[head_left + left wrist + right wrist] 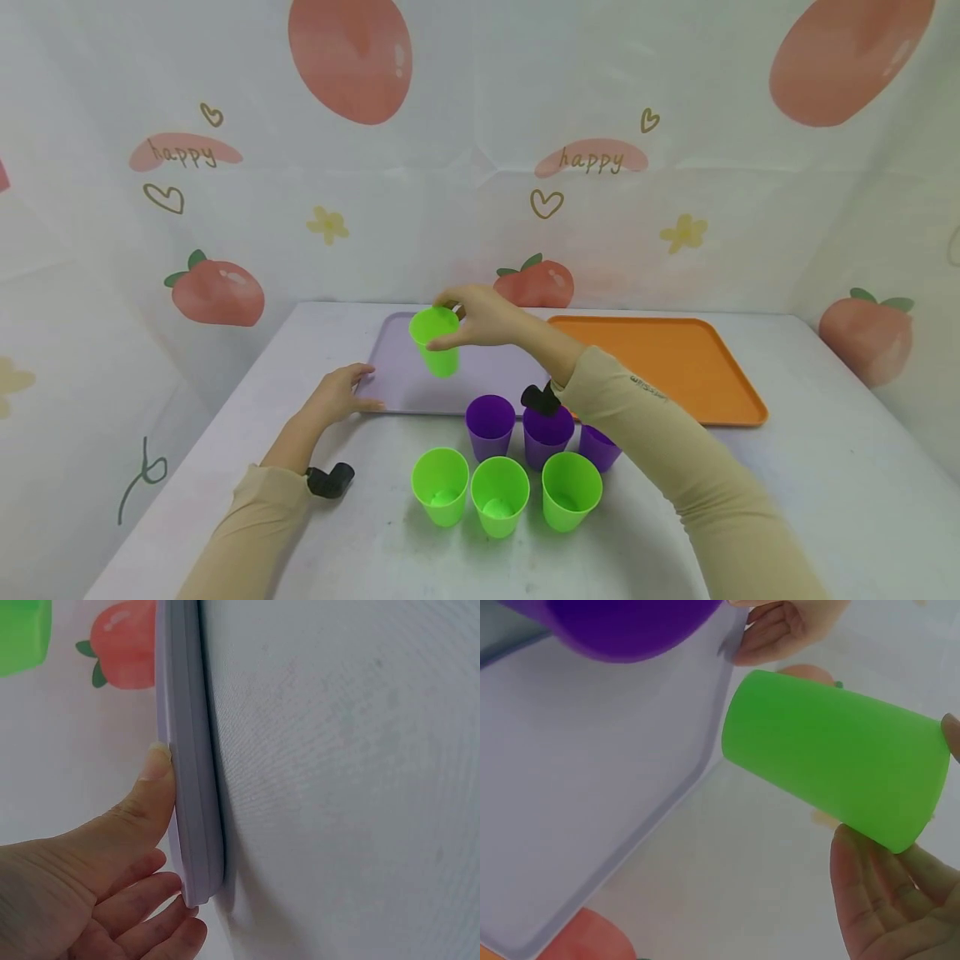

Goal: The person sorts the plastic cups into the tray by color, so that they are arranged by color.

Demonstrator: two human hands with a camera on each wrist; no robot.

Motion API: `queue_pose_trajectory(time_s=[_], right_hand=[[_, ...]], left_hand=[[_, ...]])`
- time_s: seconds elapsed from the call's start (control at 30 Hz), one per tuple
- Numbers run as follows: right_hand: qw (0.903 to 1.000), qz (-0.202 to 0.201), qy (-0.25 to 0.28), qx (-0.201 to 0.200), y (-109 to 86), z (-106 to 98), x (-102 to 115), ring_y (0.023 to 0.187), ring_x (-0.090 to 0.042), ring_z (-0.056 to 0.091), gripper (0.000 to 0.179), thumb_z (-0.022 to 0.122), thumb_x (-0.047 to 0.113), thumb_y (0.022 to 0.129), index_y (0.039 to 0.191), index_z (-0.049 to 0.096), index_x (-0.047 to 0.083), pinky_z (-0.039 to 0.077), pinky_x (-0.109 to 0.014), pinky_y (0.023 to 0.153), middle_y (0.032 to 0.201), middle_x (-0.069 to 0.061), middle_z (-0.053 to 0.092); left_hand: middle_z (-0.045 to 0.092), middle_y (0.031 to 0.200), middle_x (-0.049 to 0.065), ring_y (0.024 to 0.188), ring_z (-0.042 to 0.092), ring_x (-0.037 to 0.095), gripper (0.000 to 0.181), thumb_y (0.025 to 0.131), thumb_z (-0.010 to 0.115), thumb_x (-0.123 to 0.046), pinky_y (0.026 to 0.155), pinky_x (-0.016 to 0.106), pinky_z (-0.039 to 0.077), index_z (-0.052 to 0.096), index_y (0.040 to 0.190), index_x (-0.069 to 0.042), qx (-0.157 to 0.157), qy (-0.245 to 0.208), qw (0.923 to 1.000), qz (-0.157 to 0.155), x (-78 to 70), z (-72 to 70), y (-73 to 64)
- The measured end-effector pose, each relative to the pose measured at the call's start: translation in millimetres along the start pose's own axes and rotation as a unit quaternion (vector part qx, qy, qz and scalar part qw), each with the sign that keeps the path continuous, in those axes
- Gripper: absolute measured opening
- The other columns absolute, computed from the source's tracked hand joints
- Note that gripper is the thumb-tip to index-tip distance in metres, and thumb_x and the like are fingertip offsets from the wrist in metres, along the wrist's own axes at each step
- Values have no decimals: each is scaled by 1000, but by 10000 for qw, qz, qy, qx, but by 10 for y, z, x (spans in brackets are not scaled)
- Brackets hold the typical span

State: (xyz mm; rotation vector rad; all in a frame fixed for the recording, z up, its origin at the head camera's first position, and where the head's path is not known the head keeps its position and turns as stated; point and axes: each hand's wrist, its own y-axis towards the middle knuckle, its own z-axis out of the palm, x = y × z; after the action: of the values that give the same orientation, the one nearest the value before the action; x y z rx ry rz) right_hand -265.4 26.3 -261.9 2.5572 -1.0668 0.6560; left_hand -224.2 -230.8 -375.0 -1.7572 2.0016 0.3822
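A bright green cup [437,343] is in my right hand [483,317], which holds it near the rim above the lilac tray [390,379]. The cup leans slightly, mouth up, in the head view. In the right wrist view the thumb and fingers of my right hand [907,907] are on either side of the cup [829,754]. At the tray's near left corner, my left hand [337,396] grips the rim. In the left wrist view its thumb lies on one side of the tray edge [191,750] and the fingers touch around the corner.
Nearer me stand three green cups [500,493] in a row. Just behind them are three purple cups [491,427], the rightmost partly hidden by my right sleeve. An orange tray [660,354] lies right of the lilac one. A printed curtain [450,225] hangs behind the table.
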Motion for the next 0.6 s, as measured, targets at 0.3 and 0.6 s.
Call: queue_pose_trajectory(time_s=[0.3,0.6], right_hand=[[10000,40,-42,32,154,93,47,103,-22,64,62,75,36,76,126,56,5,51,-26,90,124,-9,62],[9997,187,-15,176,272,247,68,108,-24,61,62,76,35,75,125,56,3,51,-27,91,126,-10,61]], left_hand=[[43,136,32,126,43,46,74,74,78,-24,106,54,36,44,132,8,48,-23,10000,-24,-2,-1,8],[43,136,33,126,43,46,74,74,78,-25,106,55,37,44,132,8,102,-10,9999,-23,-4,-21,3]])
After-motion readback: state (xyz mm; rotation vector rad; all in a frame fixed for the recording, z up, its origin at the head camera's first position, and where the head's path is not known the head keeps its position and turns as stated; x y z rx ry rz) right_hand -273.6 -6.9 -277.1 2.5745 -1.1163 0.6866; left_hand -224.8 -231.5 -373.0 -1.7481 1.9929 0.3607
